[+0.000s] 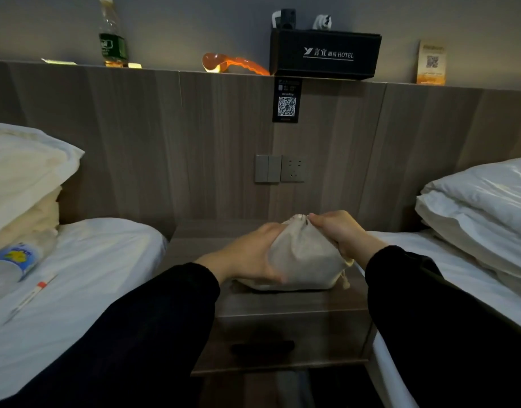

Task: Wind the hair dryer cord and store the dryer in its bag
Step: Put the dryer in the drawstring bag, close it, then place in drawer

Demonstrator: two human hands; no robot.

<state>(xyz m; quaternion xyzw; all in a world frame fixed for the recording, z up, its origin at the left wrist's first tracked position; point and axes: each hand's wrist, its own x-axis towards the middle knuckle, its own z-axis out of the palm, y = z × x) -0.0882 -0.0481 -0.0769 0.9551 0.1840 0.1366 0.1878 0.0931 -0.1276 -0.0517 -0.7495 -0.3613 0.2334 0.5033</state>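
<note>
Both hands hold a beige cloth drawstring bag (303, 254), which sits full and rounded between them. The left hand (250, 257) cups the bag's left flank, its fingers curled over the upper cloth and its thumb low along the base. The right hand (338, 231) lies over the bag's upper right shoulder, with curled fingers that pinch the cloth just beside the gathered mouth (299, 218). The mouth is drawn shut and rises between the two sets of fingertips. The cloth hides what is inside. A knotted drawstring end (345, 280) hangs below the right wrist, against the bag's lower right corner.

Under both hands, the bag's base rests on the wooden nightstand (282, 307), toward its back. Beyond the hands, on the panel behind the nightstand, is a wall socket (293, 169), and higher up a black hotel box (325, 54) stands on the ledge. Well to the left of the left hand, a plastic water bottle (15, 260) lies on the left bed (91, 275).
</note>
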